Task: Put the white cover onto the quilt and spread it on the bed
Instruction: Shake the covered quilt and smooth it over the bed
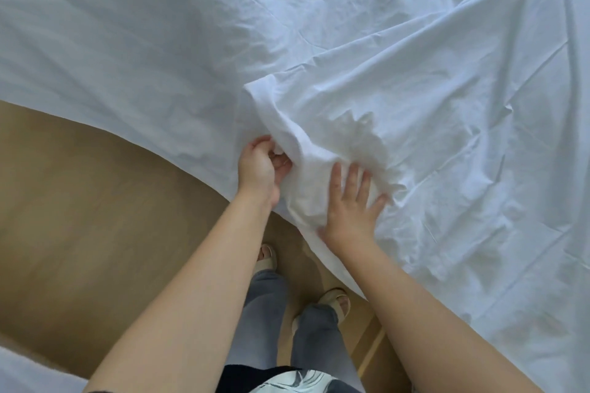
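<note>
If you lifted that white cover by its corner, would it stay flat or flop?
Probably floppy: the white cover bunches into soft folds where the left hand grips it. Likely light, since it creases all over. It may slide; the right hand presses it down.

Single head-worn view, wide-angle, looking steeply down.
Close above the white cover (415, 89), which fills top and right; left hand (260, 166) and right hand (348, 210) sit mid-frame, forearms entering from the bottom edge, tan floor (95, 201) at lower left.
</note>
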The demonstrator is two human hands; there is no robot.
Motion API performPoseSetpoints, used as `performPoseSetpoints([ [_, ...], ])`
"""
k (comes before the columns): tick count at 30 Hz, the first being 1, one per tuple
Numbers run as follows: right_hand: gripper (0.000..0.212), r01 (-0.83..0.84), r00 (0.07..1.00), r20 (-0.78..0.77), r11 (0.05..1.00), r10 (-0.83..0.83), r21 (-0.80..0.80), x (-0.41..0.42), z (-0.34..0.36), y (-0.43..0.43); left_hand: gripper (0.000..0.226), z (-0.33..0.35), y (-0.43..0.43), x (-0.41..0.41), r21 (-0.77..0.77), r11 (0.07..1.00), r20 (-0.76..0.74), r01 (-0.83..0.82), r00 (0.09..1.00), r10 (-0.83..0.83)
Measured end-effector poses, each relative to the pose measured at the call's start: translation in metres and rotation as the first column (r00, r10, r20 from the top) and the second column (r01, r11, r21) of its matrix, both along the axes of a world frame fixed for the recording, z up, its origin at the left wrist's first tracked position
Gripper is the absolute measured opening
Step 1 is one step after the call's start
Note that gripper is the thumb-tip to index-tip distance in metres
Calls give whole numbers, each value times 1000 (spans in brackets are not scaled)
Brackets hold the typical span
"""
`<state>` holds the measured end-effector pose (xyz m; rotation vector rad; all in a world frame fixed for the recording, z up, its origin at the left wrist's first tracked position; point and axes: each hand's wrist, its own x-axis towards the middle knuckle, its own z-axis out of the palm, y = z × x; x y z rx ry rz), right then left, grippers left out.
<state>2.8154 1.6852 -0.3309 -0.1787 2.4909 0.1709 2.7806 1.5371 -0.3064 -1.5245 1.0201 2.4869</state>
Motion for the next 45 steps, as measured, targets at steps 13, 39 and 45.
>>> performPoseSetpoints([
  [13,25,454,888,279,604,-366,-654,-21,57,64,36,11,90,19,-20,904,183,427,891,-417],
  [39,30,337,826,-219,768,-519,-545,-63,77,130,30,75,92,18,-541,815,17,207,972,-235],
  [45,56,28,967,-139,635,-212,-772,-24,99,70,37,72,86,16,-604,722,155,336,939,-307],
])
